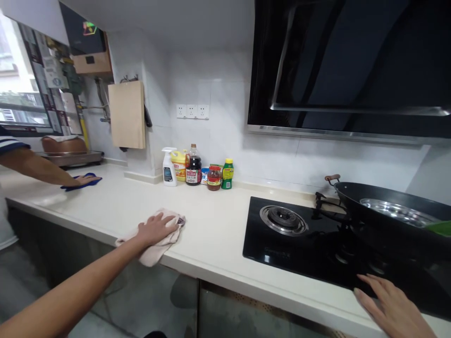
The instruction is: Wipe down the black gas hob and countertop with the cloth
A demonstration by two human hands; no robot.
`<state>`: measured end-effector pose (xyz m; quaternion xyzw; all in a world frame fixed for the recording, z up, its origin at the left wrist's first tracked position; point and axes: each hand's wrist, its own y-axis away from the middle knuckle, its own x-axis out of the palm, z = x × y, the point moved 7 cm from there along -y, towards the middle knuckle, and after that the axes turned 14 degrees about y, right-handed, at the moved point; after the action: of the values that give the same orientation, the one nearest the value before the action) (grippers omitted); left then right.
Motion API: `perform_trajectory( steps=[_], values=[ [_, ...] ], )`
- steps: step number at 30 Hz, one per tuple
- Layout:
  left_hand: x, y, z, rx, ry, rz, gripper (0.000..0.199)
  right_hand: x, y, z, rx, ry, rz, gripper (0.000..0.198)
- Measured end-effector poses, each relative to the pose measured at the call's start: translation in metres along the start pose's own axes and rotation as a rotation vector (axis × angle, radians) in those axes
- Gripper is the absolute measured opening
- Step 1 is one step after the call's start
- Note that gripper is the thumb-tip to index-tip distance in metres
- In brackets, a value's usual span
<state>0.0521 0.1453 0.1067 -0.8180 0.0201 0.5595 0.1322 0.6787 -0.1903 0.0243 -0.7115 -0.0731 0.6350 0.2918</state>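
My left hand (157,230) presses down on a pale pink cloth (164,247) at the counter's front edge. The fingers are curved over the cloth, and part of it hangs past the edge. To the right, my right hand (391,307) hovers over or rests at the front edge of the black gas stove (278,251); contact is hard to tell. Its fingers are stretched out and it holds nothing. Between my hands runs the white countertop (207,225).
A co-worker's hand (86,180) lies on a dark blue cloth (75,186) at the left. Against the wall stand a white spray bottle (169,169), a soy sauce bottle (193,169), a red-lidded jar (214,179) and a green bottle (228,176). A wok (352,190) sits on the right burner, below the range hood (334,70).
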Motion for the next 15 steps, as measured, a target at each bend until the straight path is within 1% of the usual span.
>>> perform_trajectory(
  steps=[1,3,6,8,9,11,13,15],
  values=[
    [0.001,-0.001,0.0,-0.018,-0.005,0.004,0.064,0.001,0.0,0.0,0.008,-0.002,0.002,0.051],
    [0.007,0.003,-0.009,-0.019,-0.012,0.019,0.064,0.002,0.001,-0.001,0.043,-0.003,-0.004,0.055],
    [0.025,0.026,-0.043,0.058,-0.015,0.035,0.059,0.003,0.002,-0.005,0.064,0.001,-0.034,0.058],
    [0.038,0.051,-0.078,0.165,0.0,0.031,0.053,0.003,0.003,-0.004,0.03,0.003,-0.041,0.055],
    [0.042,0.066,-0.099,0.245,0.019,0.007,0.049,0.003,0.003,-0.003,0.016,0.002,-0.042,0.054],
    [0.052,0.097,-0.141,0.389,0.082,-0.013,0.042,0.003,0.002,-0.002,0.027,0.001,-0.045,0.056],
    [0.065,0.123,-0.177,0.47,0.165,0.001,0.037,0.001,0.002,-0.002,0.067,-0.003,-0.058,0.061],
    [0.079,0.143,-0.208,0.539,0.255,0.015,0.034,0.0,0.001,0.001,0.086,-0.011,-0.066,0.063]
  ],
)
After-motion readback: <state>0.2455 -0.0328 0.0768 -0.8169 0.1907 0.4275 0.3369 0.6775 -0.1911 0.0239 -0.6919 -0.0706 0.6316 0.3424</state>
